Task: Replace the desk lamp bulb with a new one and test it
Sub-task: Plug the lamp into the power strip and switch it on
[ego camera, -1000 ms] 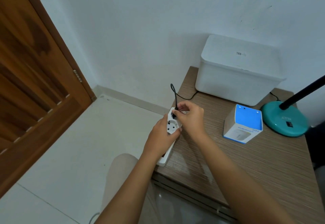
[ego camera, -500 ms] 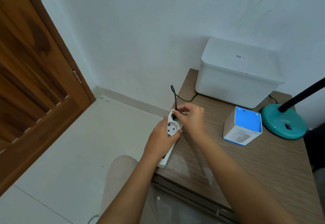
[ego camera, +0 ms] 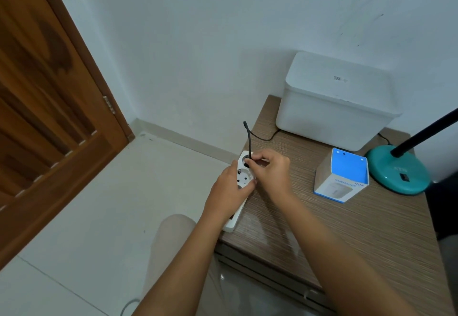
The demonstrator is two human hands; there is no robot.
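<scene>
Frame centre: left hand (ego camera: 229, 189) clamps power strip (ego camera: 239, 186) at desk edge (ego camera: 371, 241); right hand (ego camera: 271, 169) pinches black plug (ego camera: 247, 163) at end socket, seating unclear. Step looks like plugging or unplugging the lamp; next needs a straight push.

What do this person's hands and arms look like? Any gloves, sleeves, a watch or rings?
Both arms are bare as far as the picture shows: no sleeves reach the forearms. The left hand and right hand wear no gloves. No watch, bracelet or strap shows at either wrist, and no ring can be seen on the fingers that show. Below the arms, a knee in light beige cloth is visible.
</scene>
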